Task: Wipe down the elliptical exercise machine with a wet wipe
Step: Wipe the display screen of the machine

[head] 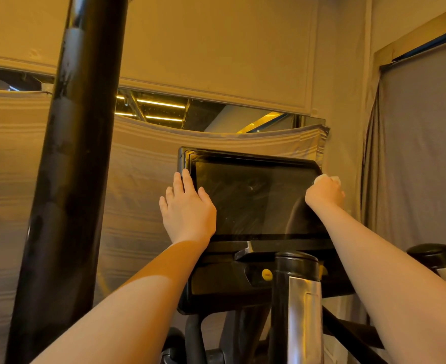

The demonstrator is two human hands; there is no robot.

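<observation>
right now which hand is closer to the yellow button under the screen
Left. The left hand lies flat on the screen's left edge, up and left of the yellow button. The right hand grips the wet wipe at the upper right corner, farther off.

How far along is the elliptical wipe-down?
Done, apparently: the console screen shows faint wipe streaks across its glass. In hand: the right hand holds the white wet wipe at the screen's upper right edge, while the left hand rests flat on its left edge, bracing it. Left, by the look of it: the lower console with the yellow button and the black upright handlebar; whether those were wiped cannot be told.
</observation>
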